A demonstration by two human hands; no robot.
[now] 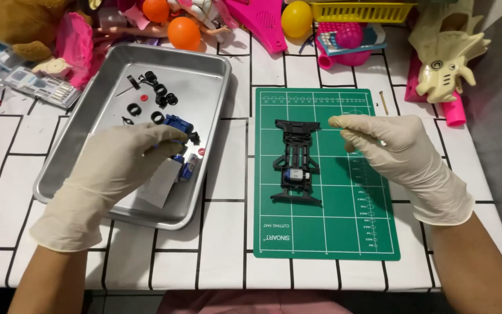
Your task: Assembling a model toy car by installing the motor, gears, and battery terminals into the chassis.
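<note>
**Head view: gloved hands over tray and cutting mat**

Head camera looks down on a white worktop (228, 244) ruled with black lines. The left hand (117, 168), in a cream glove, reaches into a metal tray (204, 75); its fingers (167, 135) curl together around blue toy car parts (179, 124), which show just above and below the fingertips. Small black tyres (159, 100) lie loose in the tray beyond those fingers, and a white card (161, 186) rests under the palm.

The right hand (396, 154), also gloved, hovers over the upper right part of a green cutting mat (350, 232). Its thumb and forefinger (338, 121) are pinched together; whether something tiny sits between them cannot be told. Left of and below these fingers, a black toy car chassis (296, 161) lies flat on the mat, untouched, with a small motor at its near end.

A thin pin (383, 102) lies on the worktop just beyond the right fingers. Further off sit orange balls (183, 32), a yellow basket (361, 10) and a cream dinosaur toy (447, 64).
</note>
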